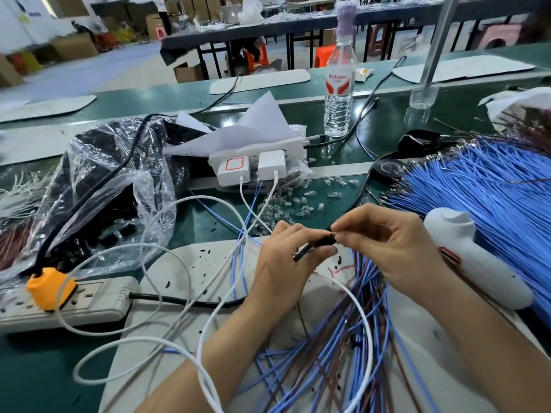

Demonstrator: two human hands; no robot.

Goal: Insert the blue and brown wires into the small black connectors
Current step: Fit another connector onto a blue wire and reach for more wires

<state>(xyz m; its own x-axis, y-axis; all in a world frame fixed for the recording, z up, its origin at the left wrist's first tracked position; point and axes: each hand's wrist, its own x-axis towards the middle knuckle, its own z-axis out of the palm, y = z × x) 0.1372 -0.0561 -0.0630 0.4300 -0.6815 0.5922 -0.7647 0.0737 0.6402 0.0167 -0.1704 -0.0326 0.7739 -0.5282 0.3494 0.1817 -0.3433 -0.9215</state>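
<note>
My left hand (286, 257) pinches a small black connector (323, 241) between thumb and fingers above the white mat (185, 263). My right hand (387, 236) meets it from the right and pinches a wire end at the connector's mouth; the wire's colour is hidden by the fingers. Blue and brown wires (343, 338) hang and spread beneath both hands. A large fan of blue wires (483, 186) with metal terminals lies at the right. Loose black connectors (110, 236) sit in a clear plastic bag at the left.
A white hand-held device (471, 254) lies just right of my right hand. White charging cables (167, 263) loop across the mat from a white power strip (256, 159). A grey strip with an orange plug (50, 289) lies left. A water bottle (340, 84) stands behind; clear small parts (298, 201) are scattered.
</note>
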